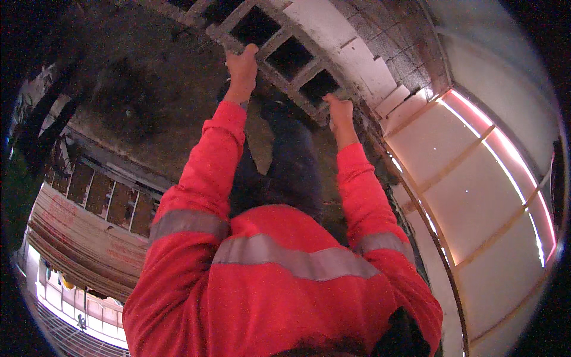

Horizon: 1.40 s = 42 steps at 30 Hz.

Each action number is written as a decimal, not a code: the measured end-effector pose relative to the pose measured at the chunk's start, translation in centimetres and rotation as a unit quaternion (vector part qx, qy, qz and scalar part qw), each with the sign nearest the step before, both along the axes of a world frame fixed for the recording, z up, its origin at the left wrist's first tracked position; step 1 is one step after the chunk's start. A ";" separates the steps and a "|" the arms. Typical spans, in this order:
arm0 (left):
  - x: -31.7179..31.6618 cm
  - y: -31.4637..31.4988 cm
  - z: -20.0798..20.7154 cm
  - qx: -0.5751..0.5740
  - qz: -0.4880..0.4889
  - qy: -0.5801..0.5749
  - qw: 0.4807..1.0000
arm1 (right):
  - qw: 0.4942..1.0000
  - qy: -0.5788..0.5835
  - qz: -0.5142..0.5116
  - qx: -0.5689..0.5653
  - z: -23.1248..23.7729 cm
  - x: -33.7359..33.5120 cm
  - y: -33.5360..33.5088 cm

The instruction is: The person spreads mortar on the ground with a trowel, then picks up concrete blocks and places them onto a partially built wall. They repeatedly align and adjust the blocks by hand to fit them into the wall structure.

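Brown boards (83, 238) sit stacked at lower left, slats (101, 193) just above them; we can't make out the dark shape beyond. Then dirt-coloured floor (160, 113). Left hand (242, 66): clamped on the near edge of a grey hollow block (306, 74), thumb on top, fingers hidden from us. Block is at top centre, running diagonally between the hands, holes facing us; we can't tell where it ends at upper left. Right hand (340, 113): clamped near its lower-right end, thumb over the edge. White strips (372, 71) just beyond, pale panels (470, 202) far right.

We'd label the step as a two-handed hold on the block; whether it bears weight, we can't tell. Next move, we judge, calls for an even grip and both hands working together.
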<state>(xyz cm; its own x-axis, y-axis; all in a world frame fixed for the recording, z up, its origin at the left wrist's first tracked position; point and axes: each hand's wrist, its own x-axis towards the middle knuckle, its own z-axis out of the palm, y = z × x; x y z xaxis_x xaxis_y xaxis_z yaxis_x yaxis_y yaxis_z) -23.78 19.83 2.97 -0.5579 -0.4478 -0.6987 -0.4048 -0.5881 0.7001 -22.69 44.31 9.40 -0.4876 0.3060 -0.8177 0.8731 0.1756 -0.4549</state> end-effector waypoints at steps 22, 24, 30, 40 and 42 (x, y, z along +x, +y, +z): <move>-0.6 -2.5 -0.9 -0.121 -0.044 0.116 0.985 | 0.997 0.053 0.044 -0.044 -2.8 1.2 2.5; -1.4 -2.5 0.8 -0.095 -0.064 0.120 0.986 | 0.987 0.149 0.051 -0.044 -2.4 1.3 2.2; -2.6 -3.0 1.1 -0.039 -0.049 0.005 0.998 | 0.992 0.114 0.023 -0.056 -3.6 2.1 1.9; -3.4 -2.5 2.0 -0.021 -0.038 -0.049 0.998 | 0.984 0.146 -0.041 -0.097 -4.2 2.3 1.7; -3.2 -2.9 0.8 -0.030 -0.015 -0.131 0.991 | 0.986 0.147 -0.006 -0.074 -4.4 2.4 2.2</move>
<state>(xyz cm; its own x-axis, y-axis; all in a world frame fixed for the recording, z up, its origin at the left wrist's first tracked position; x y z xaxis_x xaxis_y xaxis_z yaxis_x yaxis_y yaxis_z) -27.01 16.96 3.75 -0.3737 -0.4793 -0.7941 -0.5940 -0.5338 0.6018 -20.27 46.50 4.97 -0.7070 0.2007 -0.6781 0.7015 0.0779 -0.7084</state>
